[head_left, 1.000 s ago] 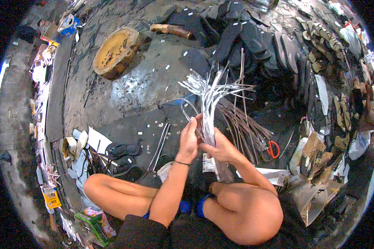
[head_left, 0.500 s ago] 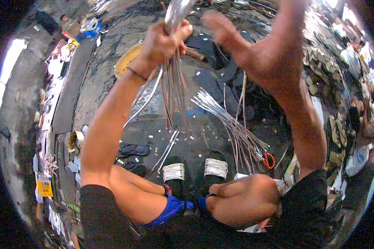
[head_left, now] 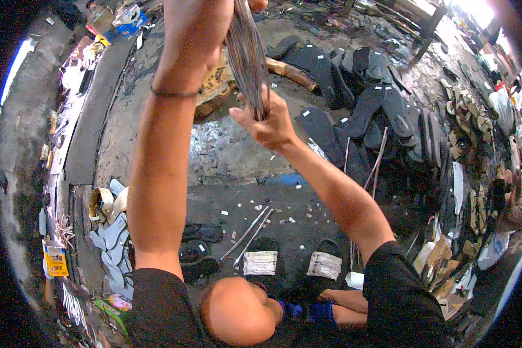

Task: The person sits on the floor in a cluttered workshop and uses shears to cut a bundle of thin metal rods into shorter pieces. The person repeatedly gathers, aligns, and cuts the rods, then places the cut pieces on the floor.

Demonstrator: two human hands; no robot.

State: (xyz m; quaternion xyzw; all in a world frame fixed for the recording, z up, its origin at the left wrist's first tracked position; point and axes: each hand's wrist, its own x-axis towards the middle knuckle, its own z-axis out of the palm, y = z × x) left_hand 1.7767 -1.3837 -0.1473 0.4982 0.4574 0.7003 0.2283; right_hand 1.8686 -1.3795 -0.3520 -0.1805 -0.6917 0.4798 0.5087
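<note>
Left hand (head_left: 198,32) seemed wrapped round the strip bundle (head_left: 249,61), fingertips mostly cropped; right hand (head_left: 274,123), half-open, thumb spread, cupped its lower end, likely keeping strips together.

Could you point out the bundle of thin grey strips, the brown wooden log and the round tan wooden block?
Bundle of grey strips (head_left: 249,64): head view, middle of its visible length.
Brown wooden log (head_left: 294,74): head view, middle of its side.
Round tan wooden block (head_left: 218,87): head view, on its visible part.
</note>
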